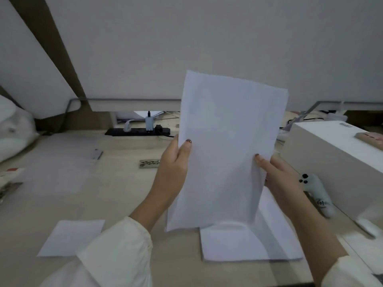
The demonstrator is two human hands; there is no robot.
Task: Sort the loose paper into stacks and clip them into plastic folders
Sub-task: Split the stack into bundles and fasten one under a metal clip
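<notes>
Stacking step, looks like: sheaf point(226, 150) held upright over the desk point(128, 195), bottom edge above the flat pile point(248, 243), likely squaring edges; next move calls for tapping it even, then laying it down. Left hand point(174, 168) and right hand point(277, 177) pinch its side edges, thumbs in front, other fingers hidden behind.

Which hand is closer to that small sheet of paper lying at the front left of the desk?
Left. The left hand grips the held stack's left edge, up and right of the small sheet. The right hand grips the stack's opposite edge, farther away.
</notes>
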